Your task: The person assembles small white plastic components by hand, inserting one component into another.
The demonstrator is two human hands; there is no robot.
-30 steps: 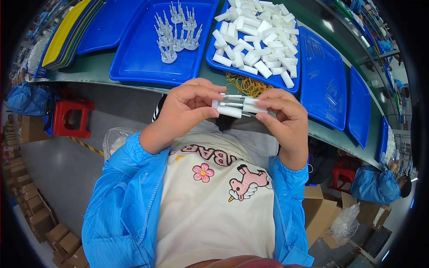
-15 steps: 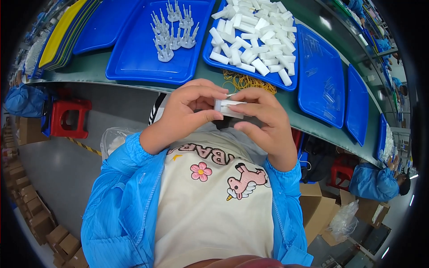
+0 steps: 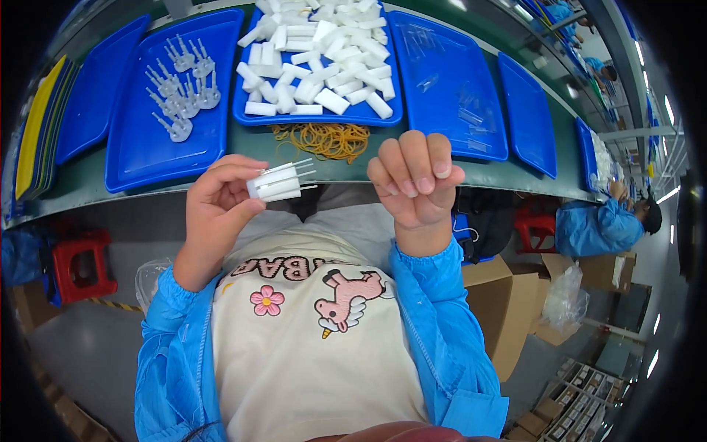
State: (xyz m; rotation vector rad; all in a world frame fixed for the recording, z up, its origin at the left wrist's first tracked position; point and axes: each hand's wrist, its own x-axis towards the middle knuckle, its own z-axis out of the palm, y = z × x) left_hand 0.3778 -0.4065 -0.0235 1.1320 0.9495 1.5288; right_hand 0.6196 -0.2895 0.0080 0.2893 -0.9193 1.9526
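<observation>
Just short of the table edge, my left hand grips a pronged plastic holder by its base, between thumb and fingers. White foam blocks sit among its thin rods, whose tips stick out past the foam toward the right. My right hand is held up apart from it, by the table edge. Its fingers are curled in toward the palm and the thumb lies against them; nothing shows in them. A tangle of tan rubber bands lies on the table between the two hands.
A blue tray heaped with white foam blocks stands ahead. To its left, another blue tray carries several pronged holders. On the right, a blue tray has clear thin pieces. A co-worker sits far right, beyond cardboard boxes.
My hands have parted: the right let go of the foam piece and moved right, curling its fingers. The left keeps the holder, now with rods visible. The view has swung right.
</observation>
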